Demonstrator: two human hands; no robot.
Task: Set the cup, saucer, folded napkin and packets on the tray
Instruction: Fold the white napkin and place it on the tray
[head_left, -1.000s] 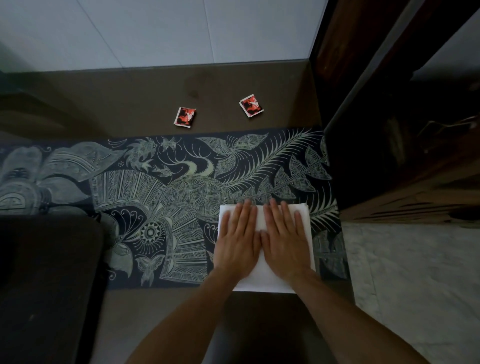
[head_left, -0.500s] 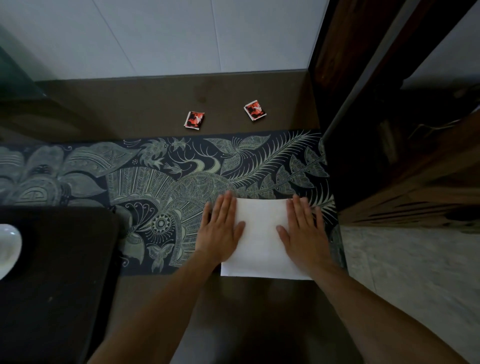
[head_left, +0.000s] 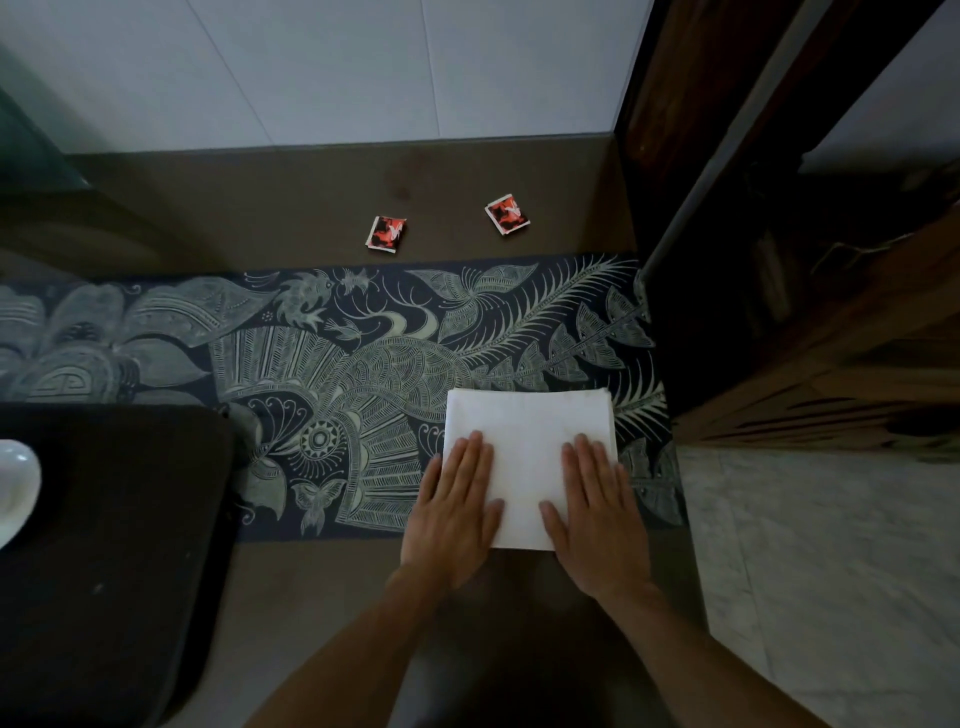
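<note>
A white folded napkin (head_left: 530, 447) lies on a dark patterned table runner (head_left: 332, 374). My left hand (head_left: 454, 512) rests flat on the napkin's near left corner, fingers together and extended. My right hand (head_left: 597, 514) presses flat on its near right corner. Two red packets lie on the brown tabletop beyond the runner, one (head_left: 386, 234) at the middle and one (head_left: 507, 213) to its right. A dark tray (head_left: 114, 545) sits at the left, with the rim of a white saucer (head_left: 15, 488) showing at the frame's left edge. The cup is out of view.
A white wall stands behind the table. A dark wooden door frame and cabinet (head_left: 779, 260) close off the right side. Pale marble floor (head_left: 831, 571) lies at the lower right, past the table's right edge.
My hands, side by side on the napkin's middle a second ago, have spread apart and slid back to its near corners. The view has shifted, bringing the tray and saucer in.
</note>
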